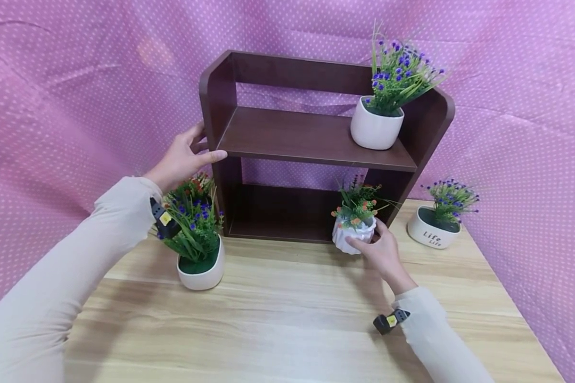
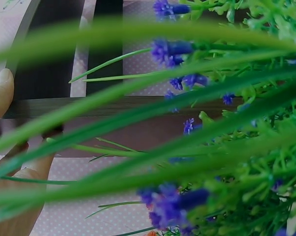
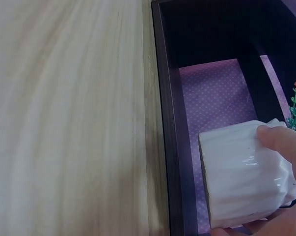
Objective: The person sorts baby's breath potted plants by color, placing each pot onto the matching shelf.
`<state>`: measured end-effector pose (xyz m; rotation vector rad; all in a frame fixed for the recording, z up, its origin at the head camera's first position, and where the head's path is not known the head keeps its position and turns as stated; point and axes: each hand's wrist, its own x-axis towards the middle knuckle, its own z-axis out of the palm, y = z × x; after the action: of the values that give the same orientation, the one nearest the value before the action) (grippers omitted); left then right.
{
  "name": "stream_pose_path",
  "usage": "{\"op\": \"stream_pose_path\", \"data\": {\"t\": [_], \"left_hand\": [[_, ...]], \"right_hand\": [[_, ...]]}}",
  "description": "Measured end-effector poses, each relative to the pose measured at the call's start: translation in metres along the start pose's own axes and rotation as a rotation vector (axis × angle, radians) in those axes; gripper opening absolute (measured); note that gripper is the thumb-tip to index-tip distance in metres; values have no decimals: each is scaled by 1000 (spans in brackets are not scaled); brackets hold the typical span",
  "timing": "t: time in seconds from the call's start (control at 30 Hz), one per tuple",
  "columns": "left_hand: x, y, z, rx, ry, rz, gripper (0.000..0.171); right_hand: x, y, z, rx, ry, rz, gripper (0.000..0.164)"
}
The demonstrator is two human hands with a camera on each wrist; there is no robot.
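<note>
A dark brown two-tier shelf (image 1: 287,135) stands on the wooden table. At its left side panel, my left hand (image 1: 182,157) grips the edge, thumb on the front and the other fingers on the outer side; leaves partly cover this hand in the left wrist view. My right hand (image 1: 382,254) holds a white fluted flowerpot (image 3: 248,172) with orange flowers (image 1: 356,213), thumb on the near side. That pot is at the front right of the lower tier; whether its base touches the board cannot be told. A white pot (image 1: 376,125) of purple flowers stands on the upper tier's right.
Below my left forearm, a white pot (image 1: 203,274) with purple flowers stands on the table (image 1: 268,324), red flowers (image 1: 198,183) behind it. Right of the shelf sits a low white pot (image 1: 431,234) lettered "Life". Pink dotted cloth (image 1: 76,106) hangs behind.
</note>
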<state>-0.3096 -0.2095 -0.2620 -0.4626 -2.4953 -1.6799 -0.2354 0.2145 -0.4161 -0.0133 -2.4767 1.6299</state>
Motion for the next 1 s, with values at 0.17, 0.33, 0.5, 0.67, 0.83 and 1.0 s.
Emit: {"op": "stream_pose_path", "data": {"t": [0.17,0.33,0.5,0.67,0.83,1.0], "left_hand": [[0,0,-1,1,-1,-2,85],[0,-1,-1,-4,-4,5,85],[0,-1,0,-16,-6,10,85],[0,-1,0,-19,-5,9,84],[0,0,0,-21,-4,19,83],[-1,1,-1,-15,-4,9,83]], "right_hand": [[15,3,9,-38,50,-5,84],[27,4,16,-82,101,3,87],[39,8,23,-90,149,35,87],[47,9,28,-49,194,37,84],[54,13,33,-69,233,36,84],[59,18,38,-88,264,43,86]]}}
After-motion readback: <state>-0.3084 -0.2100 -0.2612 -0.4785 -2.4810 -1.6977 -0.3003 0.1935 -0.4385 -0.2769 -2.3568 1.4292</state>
